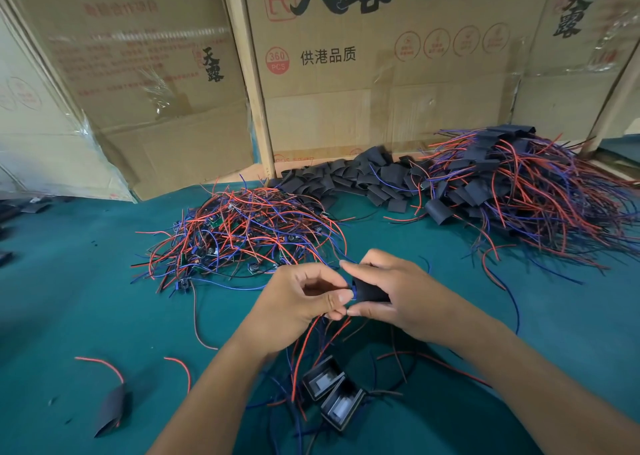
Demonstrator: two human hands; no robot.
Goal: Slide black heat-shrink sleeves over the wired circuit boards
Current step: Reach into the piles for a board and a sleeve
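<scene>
Teal felt tabletop; printed cardboard boxes behind, pale wooden post between

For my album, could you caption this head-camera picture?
Right hand holds a black sleeve while left hand feeds in a wired board, beside heaps of wires.

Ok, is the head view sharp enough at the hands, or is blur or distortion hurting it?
Head view: both hands, left and right, and the sleeve read sharp; the cardboard boxes are slightly soft; wide-angle bending tilts the edges; soft shadow lies under the forearms.
</scene>
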